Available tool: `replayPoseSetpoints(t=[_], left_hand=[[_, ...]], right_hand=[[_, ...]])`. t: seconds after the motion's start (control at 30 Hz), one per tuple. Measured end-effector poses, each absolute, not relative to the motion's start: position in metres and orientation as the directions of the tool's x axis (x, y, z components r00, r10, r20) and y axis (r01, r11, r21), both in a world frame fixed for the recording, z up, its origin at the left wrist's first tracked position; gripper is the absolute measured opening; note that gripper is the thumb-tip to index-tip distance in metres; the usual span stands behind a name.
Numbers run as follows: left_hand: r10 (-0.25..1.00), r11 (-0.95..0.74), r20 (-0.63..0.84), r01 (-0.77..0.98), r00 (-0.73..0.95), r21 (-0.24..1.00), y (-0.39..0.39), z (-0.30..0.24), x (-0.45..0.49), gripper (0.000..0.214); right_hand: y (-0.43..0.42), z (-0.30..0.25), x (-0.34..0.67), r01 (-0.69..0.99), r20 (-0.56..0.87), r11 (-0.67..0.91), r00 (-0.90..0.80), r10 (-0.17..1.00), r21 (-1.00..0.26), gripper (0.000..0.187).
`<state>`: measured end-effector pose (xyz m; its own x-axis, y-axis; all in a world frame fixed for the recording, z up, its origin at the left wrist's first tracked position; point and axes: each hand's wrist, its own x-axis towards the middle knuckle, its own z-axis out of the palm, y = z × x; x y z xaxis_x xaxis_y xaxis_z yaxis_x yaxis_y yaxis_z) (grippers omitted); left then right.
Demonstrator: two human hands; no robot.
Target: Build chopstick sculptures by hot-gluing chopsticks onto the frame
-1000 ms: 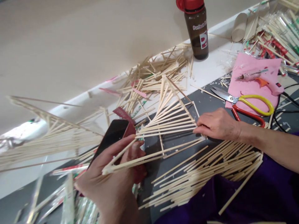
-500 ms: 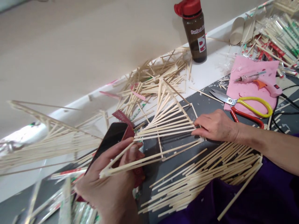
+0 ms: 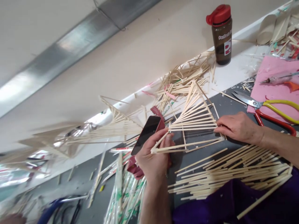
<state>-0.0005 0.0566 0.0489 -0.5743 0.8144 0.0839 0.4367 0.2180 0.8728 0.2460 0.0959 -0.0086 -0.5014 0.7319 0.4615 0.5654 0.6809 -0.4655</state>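
Observation:
Between my hands is a frame of wooden sticks (image 3: 196, 119), with several sticks fanned across it from a raised tip. My left hand (image 3: 155, 152) is closed around its near left corner, thumb and fingers pinching the sticks there. At the opposite end, my right hand (image 3: 238, 128) pinches the frame's right edge; the fingertips are partly hidden. Behind my left hand lies a dark phone (image 3: 146, 133) with a dark red strap. Below the frame, many loose sticks (image 3: 229, 174) are spread close to my purple clothing (image 3: 210, 202).
Scissors (image 3: 254, 102) and a glue gun (image 3: 275, 80) lie by pink paper (image 3: 268, 70) on the right. A red-capped bottle (image 3: 222, 40) stands near the wall beside piled sticks (image 3: 184, 79). Another stick frame (image 3: 116, 127) stands left; wrapped chopsticks (image 3: 123, 189) lie in front.
The view has swung left, so everything sits further right and more of the table's left side shows. Both hands keep their hold on the stick frame.

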Motion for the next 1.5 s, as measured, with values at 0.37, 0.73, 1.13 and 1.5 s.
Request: replayPoseSetpoints(t=[0.37,0.73,1.13,1.5], left_hand=[[0.825,0.214,0.015,0.336,-0.565,0.917,0.059,0.045,-0.005,0.043],[0.801,0.234,-0.002,0.311,-0.598,0.921,0.059,0.056,0.005,0.041],[0.796,0.227,0.020,0.329,-0.605,0.917,0.059,0.062,0.012,0.041],[0.812,0.232,0.008,0.334,-0.584,0.913,0.058,0.061,0.010,0.039]], right_hand=[[0.097,-0.009,0.247,0.562,0.429,0.681,-0.529,0.732,-0.470,0.035],[0.106,-0.004,0.246,0.541,0.291,0.632,-0.586,0.757,-0.555,0.030],[0.110,0.008,0.250,0.495,0.158,0.593,-0.668,0.727,-0.635,0.019],[0.111,0.006,0.251,0.426,0.174,0.582,-0.684,0.709,-0.693,0.024]])
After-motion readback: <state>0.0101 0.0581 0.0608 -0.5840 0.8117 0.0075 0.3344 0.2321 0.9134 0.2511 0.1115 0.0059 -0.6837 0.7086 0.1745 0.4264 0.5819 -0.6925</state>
